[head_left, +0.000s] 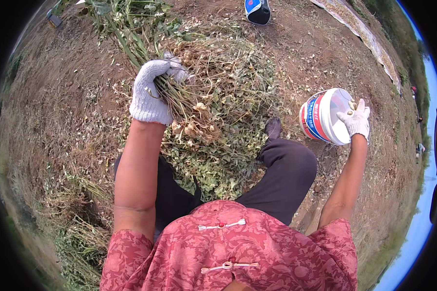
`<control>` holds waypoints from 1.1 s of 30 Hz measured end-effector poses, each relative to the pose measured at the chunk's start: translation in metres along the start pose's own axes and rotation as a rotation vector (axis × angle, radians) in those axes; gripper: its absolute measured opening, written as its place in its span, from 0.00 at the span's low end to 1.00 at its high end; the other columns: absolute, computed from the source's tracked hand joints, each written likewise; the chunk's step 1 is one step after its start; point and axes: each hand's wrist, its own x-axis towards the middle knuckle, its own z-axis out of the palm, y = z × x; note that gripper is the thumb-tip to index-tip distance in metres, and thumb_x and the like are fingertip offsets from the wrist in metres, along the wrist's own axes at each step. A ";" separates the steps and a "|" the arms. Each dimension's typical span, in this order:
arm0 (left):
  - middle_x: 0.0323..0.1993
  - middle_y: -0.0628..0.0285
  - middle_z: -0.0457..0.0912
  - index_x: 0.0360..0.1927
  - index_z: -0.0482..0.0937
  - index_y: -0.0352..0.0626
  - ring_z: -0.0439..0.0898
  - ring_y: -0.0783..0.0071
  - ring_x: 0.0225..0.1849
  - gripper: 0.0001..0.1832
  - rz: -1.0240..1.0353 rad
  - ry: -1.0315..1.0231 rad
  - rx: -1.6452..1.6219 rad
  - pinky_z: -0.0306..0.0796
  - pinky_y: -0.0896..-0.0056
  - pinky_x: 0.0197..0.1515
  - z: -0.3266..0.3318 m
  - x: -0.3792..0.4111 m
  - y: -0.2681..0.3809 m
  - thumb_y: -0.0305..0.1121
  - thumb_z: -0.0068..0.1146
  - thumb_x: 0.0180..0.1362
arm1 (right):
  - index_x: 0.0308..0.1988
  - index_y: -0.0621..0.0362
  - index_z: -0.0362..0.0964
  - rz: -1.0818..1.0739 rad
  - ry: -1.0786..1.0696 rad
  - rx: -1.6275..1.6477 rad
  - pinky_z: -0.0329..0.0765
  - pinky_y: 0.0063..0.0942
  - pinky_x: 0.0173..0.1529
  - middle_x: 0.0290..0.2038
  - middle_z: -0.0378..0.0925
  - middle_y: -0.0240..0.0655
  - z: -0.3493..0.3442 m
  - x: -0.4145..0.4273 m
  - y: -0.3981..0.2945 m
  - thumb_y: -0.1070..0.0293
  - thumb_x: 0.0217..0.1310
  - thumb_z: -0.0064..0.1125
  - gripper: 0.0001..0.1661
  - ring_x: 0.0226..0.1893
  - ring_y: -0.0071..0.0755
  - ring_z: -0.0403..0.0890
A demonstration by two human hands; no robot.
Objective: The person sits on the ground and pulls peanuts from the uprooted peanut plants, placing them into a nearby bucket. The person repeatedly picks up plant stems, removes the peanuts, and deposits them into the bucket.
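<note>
My left hand (153,91), in a white knit glove, is closed around the stems of a bundle of peanut plants (174,95). Pale peanut pods (191,128) and dry roots hang from the bundle toward me, while green leafy tops (131,22) extend away beyond the hand. At my right, a white plastic bucket (315,117) with a red and blue printed band leans toward my right hand (356,118). That gloved hand is at the bucket's mouth with its fingers spread. A few loose peanut pods (350,108) show beside its thumb and fingers; whether they touch the glove is unclear.
Between my legs lies a heap of peanut vines (218,163). More pulled plants (80,240) are at lower left. A dark bag with a blue panel (258,14) sits ahead. Upper right, a pale sheet (371,40) bears scattered material. Distant people (420,147) appear at the right rim.
</note>
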 end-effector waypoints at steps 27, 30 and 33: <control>0.25 0.59 0.80 0.31 0.78 0.41 0.79 0.65 0.27 0.07 -0.077 0.342 0.412 0.75 0.65 0.32 0.033 -0.021 -0.008 0.31 0.60 0.49 | 0.32 0.58 0.76 -0.656 -0.184 0.782 0.76 0.33 0.32 0.26 0.78 0.39 -0.037 -0.095 -0.299 0.65 0.57 0.64 0.08 0.27 0.43 0.81; 0.23 0.60 0.79 0.28 0.80 0.39 0.79 0.67 0.27 0.05 -0.064 0.304 0.443 0.75 0.67 0.32 0.026 -0.020 -0.019 0.30 0.60 0.48 | 0.29 0.61 0.76 -0.537 -0.167 0.948 0.74 0.30 0.31 0.25 0.77 0.39 -0.057 -0.095 -0.287 0.69 0.54 0.66 0.08 0.25 0.40 0.80; 0.28 0.59 0.82 0.31 0.81 0.39 0.81 0.67 0.32 0.06 -0.131 0.226 0.449 0.74 0.68 0.35 0.029 -0.023 -0.028 0.27 0.60 0.47 | 0.32 0.60 0.76 -0.680 0.176 0.666 0.77 0.31 0.33 0.27 0.79 0.40 -0.069 -0.095 -0.274 0.68 0.53 0.68 0.09 0.27 0.41 0.81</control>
